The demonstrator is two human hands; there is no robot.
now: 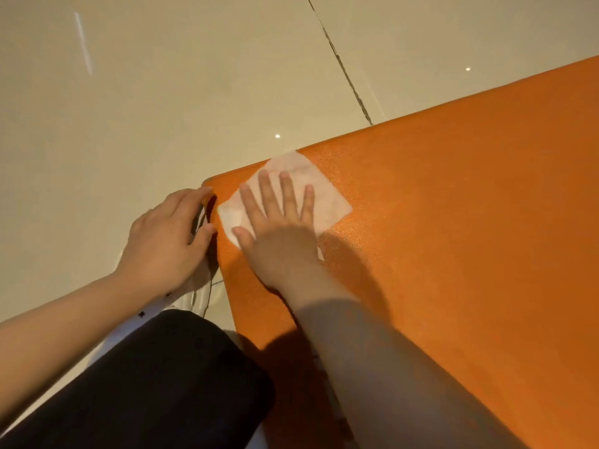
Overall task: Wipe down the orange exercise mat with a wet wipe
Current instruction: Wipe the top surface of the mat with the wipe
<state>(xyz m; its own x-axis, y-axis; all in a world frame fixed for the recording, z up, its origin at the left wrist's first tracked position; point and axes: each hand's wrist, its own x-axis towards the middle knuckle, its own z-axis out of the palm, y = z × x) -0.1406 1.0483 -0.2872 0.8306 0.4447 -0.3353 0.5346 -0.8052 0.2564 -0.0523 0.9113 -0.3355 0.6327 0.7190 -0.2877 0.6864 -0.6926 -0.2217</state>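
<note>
Orange exercise mat (453,222) is laid flat on the pale tiled floor (129,92), filling the right and lower part of the view; its near-left corner sits roughly mid-frame.

Wet wipe (327,196) is spread open in a single layer on that corner, one tip reaching the mat's far edge. Spread flat rather than wadded, presumably so contact area per stroke is maximised.

Right hand (278,234) is pressed palm-down on the wipe, fingers (285,196) straight and splayed, thumb out to the side. Nothing is gripped; the wipe is held only by downward pressure, so it would be dragged by friction.

Left hand (165,234) is placed at the mat's corner edge, index finger and thumb curled round the lip, which looks slightly lifted there. Judged to be an anchor so the mat is not shifted or bunched on the smooth tile while being wiped.

A dark-clothed knee (168,377) is seen at lower left beside the mat, suggesting the work is done crouched at the mat's end.

Progress: no clear wet/dry boundary can be made out on the surface, so coverage cannot be judged. With the wipe at the corner, most of the mat likely remains.

Risk: a thin wipe under an open palm may fold or slip.
</note>
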